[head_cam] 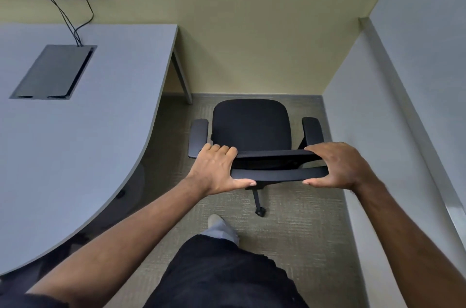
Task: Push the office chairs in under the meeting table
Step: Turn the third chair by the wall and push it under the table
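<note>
A: Biggest thing first: where is the table point(75, 136)?

B: Off to the left of the fingers, its curved grey edge sweeping past the left forearm. A metal cable hatch point(54, 72) is set into its top, further left and beyond the fingers.

A: And the chair?

B: The office chair point(251, 126) stands on the carpet directly ahead of the fingers, in the gap between table and right-hand partition wall point(393, 111). Its seat faces the far wall, so it is beside the table, not under it.

A: The grip?

B: The left hand point(216, 171) and right hand point(338, 166) each clasp an end of the backrest's top edge, fingers point(222, 150) curled over the front, thumbs behind. Both are closed on it.

A: So which step?

B: I'd judge this chair is held but not yet tucked in. Next calls for swinging it leftward on its casters so the seat points at the table edge, then pushing, watching the armrests point(198, 137) against the tabletop.
</note>
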A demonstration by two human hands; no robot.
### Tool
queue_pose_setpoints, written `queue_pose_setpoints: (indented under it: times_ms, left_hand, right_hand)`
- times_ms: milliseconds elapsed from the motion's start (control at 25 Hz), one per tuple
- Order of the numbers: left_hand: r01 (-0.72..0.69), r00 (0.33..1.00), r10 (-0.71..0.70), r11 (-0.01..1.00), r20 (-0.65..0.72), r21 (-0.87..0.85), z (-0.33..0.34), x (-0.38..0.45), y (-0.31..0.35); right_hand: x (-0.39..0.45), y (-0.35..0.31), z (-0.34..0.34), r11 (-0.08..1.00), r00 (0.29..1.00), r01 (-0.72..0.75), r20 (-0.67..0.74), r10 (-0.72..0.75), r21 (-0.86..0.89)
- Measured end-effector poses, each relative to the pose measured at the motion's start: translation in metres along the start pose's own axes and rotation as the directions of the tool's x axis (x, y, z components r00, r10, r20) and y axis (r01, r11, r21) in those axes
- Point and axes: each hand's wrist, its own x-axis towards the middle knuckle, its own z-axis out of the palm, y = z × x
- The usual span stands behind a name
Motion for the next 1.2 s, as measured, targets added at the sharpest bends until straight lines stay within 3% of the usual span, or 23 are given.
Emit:
queue_pose_setpoints:
  times_ms: [680, 880, 1200]
  left_hand:
    - [0.312, 0.949, -0.314, 0.948, -0.034, -0.065, 0.008, 0.054, -0.108]
    - [0.448, 0.889, -0.453, 0.890, -0.067, -0.082, 0.009, 0.079, -0.123]
    - [0.671, 0.733, -0.679, 0.732, -0.048, -0.117, 0.008, 0.150, -0.137]
  right_hand:
    - [0.254, 0.014, -0.022, 0.932, 0.935, 0.352, 0.064, -0.348, -0.087]
    - [0.341, 0.021, -0.031, 0.868, 0.876, 0.481, 0.105, -0.470, -0.125]
    - [0.498, 0.036, -0.052, 0.679, 0.693, 0.721, 0.121, -0.710, -0.138]
